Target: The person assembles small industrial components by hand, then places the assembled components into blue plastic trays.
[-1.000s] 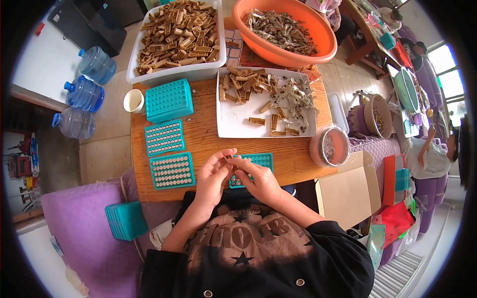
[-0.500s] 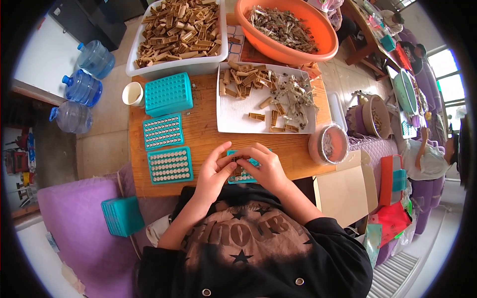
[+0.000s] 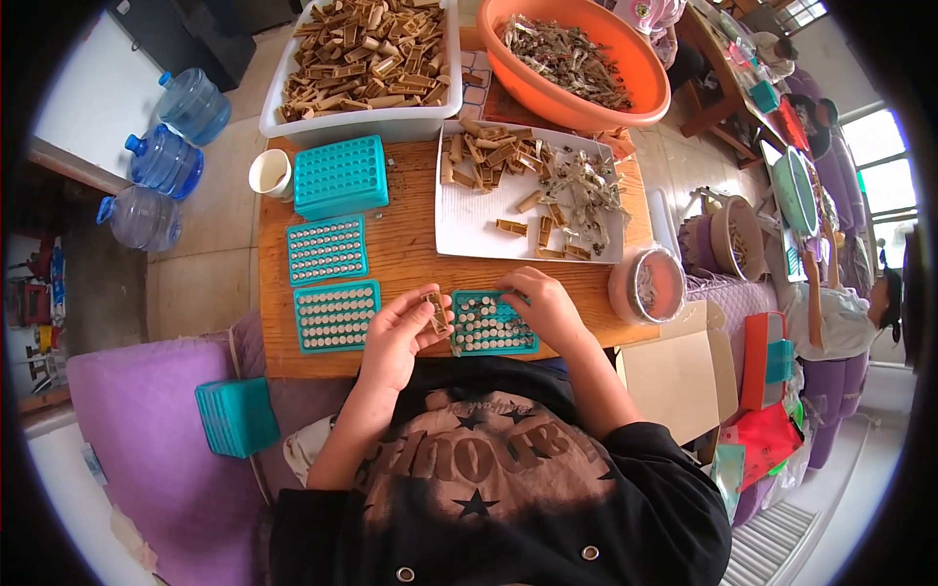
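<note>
My left hand (image 3: 396,332) grips a tan plastic casing (image 3: 436,311), its hollow side showing, beside the left edge of a teal tray (image 3: 535,344). Small round pale pieces fill much of that tray, and a few dark bits lie among them. Over the tray's upper right part is my right hand (image 3: 540,305), fingers bent together at the tips. Whatever is between those fingertips, if anything, is too small to make out. Beyond both hands, a white shallow box (image 3: 469,230) holds tan casings (image 3: 498,151) and a tangled heap of wired parts (image 3: 584,190).
Two filled teal trays (image 3: 337,317) (image 3: 325,251) lie at left, below a teal tray stack (image 3: 340,176) and a white cup (image 3: 271,173). A bin of casings (image 3: 283,122) and an orange basin (image 3: 640,98) stand at the back. A round tub (image 3: 647,283) sits at right.
My hands have come apart. The left has drawn back with the casing, now plainly seen; the right has moved right over the tray, uncovering more of it. The whole view has shifted slightly.
</note>
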Demonstrator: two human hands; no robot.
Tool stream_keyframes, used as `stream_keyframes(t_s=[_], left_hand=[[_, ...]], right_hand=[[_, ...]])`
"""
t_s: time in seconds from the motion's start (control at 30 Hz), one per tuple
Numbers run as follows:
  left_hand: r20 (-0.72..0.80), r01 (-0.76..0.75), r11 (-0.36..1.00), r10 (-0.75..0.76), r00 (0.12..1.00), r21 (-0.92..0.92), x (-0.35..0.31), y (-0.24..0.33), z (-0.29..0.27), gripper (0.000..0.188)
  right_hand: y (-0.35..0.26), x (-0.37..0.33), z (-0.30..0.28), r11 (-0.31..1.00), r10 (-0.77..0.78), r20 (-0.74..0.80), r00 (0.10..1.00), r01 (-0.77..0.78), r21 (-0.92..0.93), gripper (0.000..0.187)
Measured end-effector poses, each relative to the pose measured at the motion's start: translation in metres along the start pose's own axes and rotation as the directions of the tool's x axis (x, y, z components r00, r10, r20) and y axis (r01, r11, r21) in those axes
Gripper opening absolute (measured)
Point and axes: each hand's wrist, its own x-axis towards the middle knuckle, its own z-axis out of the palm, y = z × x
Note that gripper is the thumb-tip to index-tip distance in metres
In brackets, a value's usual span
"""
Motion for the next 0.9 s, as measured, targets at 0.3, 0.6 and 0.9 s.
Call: stream_keyframes(t_s=[0.3, 0.6, 0.9], left_hand=[[0.012, -0.024, 1.000, 0.024, 1.000, -0.003, -0.002, 0.004, -0.005, 0.030], [-0.025, -0.014, 1.000, 0.014, 1.000, 0.008, -0.001, 0.003, -0.008, 0.031], [-0.004, -0.012, 1.000, 0.012, 1.000, -0.002, 0.000, 0.005, -0.006, 0.030]], right_hand=[[-0.001, -0.004, 0.012, 0.998, 0.044, 0.068, 0.997, -0.041, -0.052, 0.021], [-0.004, -0.005, 0.010, 0.998, 0.013, 0.075, 0.997, -0.009, -0.055, 0.017], [-0.007, -0.009, 0.011, 0.986, 0.053, 0.058, 0.997, -0.043, -0.162, 0.011]])
